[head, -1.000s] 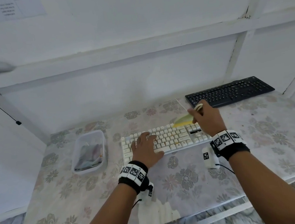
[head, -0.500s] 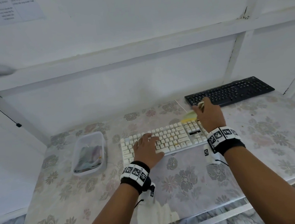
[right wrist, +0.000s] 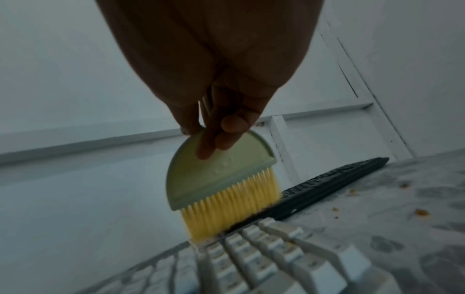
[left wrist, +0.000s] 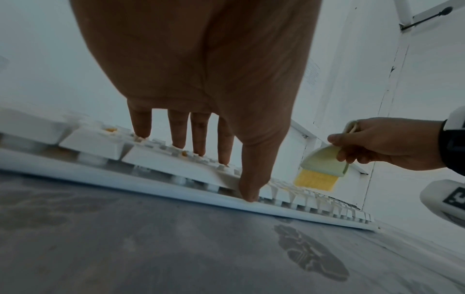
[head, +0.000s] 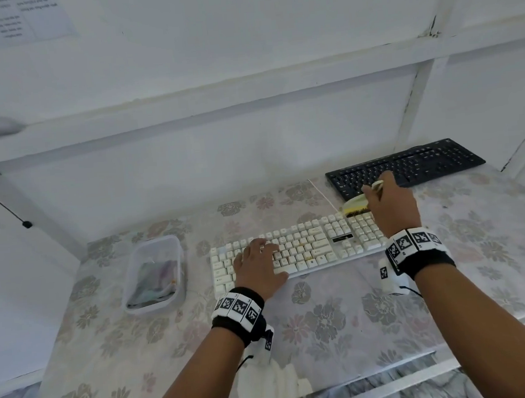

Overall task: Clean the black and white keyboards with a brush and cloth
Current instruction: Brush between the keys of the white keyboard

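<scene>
The paper (head: 21, 20) on the wall is too blurry to read, while the flat left hand (head: 257, 267) presses the white keyboard (head: 306, 245) and the right hand (head: 392, 206) holds the brush (right wrist: 221, 179).

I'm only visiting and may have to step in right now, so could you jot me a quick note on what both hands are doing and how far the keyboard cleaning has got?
Left hand: flat, fingers straight, pressing on the white keyboard to steady it.
Right hand: holds the brush, bristles at the white keyboard's far right edge.
Black keyboard: behind it, by the wall.
Tub on the left holds what may be the cloth.
Done: brushing under way; crumbs lie on the table.
Left: orange specks remain among the white keys; the black keyboard and the wiping look undone.
</scene>
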